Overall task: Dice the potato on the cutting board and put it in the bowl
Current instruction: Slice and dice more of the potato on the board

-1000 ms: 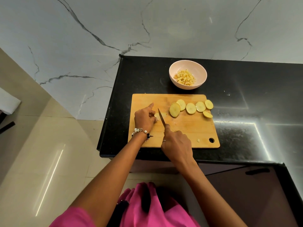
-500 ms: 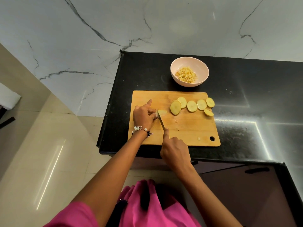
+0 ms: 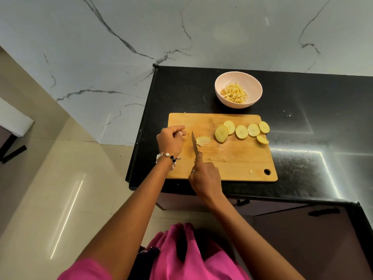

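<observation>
**Black counter, marble wall**

Marble wall [image 3: 101,47] behind, black counter [image 3: 302,138], beige floor [image 3: 50,188]. On the wooden board [image 3: 238,158] we see potato slices [image 3: 241,131]; diced pieces fill the pink bowl [image 3: 238,77]. Our right hand [image 3: 204,176] grips the knife [image 3: 194,142] beside a cut slice [image 3: 203,141]; left hand [image 3: 170,140] curled, apparently holding nothing.

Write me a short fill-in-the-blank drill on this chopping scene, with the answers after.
1. The right hand grips a ____.
2. The diced potato lies in the pink ____.
3. The round potato slices lie on the wooden ____.
4. The bracelet is on the ____ wrist.

Missing words: knife; bowl; cutting board; left
</observation>
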The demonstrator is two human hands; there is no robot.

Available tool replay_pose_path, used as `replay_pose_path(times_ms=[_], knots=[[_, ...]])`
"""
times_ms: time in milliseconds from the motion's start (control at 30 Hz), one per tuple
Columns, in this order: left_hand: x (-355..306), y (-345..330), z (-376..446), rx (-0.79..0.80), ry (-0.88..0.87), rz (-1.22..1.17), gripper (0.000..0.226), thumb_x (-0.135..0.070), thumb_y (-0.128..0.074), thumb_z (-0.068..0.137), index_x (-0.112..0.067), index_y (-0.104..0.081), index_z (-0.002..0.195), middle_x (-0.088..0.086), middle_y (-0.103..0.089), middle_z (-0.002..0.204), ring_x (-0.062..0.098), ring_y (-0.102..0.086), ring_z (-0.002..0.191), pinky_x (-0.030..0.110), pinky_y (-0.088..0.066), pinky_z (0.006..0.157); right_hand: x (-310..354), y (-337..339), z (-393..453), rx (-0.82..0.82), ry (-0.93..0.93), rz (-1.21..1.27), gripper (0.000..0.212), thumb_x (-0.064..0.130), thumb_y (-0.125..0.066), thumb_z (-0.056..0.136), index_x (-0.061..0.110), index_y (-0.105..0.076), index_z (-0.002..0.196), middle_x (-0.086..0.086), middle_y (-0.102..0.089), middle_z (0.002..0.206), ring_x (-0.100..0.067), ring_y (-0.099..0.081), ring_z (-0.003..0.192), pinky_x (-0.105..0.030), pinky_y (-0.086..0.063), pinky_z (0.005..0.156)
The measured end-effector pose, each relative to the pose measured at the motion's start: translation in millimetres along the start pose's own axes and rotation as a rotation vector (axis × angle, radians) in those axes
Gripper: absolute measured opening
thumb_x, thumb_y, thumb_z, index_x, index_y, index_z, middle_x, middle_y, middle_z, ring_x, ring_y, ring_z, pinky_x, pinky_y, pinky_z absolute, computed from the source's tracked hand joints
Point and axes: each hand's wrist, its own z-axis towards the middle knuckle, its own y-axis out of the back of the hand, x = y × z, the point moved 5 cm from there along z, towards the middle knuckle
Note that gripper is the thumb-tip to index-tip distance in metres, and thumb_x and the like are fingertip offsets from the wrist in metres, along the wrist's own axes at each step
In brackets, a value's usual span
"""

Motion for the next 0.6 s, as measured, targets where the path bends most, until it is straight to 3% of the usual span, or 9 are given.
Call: replay_pose_path(times_ms=[333, 600], knots=[[-2.9, -11.0, 4.7, 0.089, 0.014, -0.021, 0.020, -0.006, -0.058, 0.090, -0.008, -0.069, 0.107, 0.003, -0.071, 0.091, 0.003, -0.065, 0.071, 0.008, -0.051, 0.067, -10.9, -4.0, -14.2, -0.017, -0.210, 0.018, 0.062, 0.008, -0.032, 0.095, 0.001, -0.002, 0.148, -0.020, -0.057, 0.107, -0.035, -0.057, 0.095, -0.035, -0.038, 0.068], [-15.5, -32.1, 6.4, 0.201, 0.006, -0.033, 0.020, -0.005, -0.057, 0.090, -0.010, -0.069, 0.105, 0.002, -0.071, 0.092, 0.001, -0.065, 0.071, 0.005, -0.049, 0.064, -40.9, 8.1, -31.4, -0.034, -0.274, -0.023, 0.064, 0.011, -0.035, 0.094, 0.007, -0.003, 0.149, -0.015, -0.058, 0.103, -0.030, -0.057, 0.087, -0.034, -0.035, 0.063]])
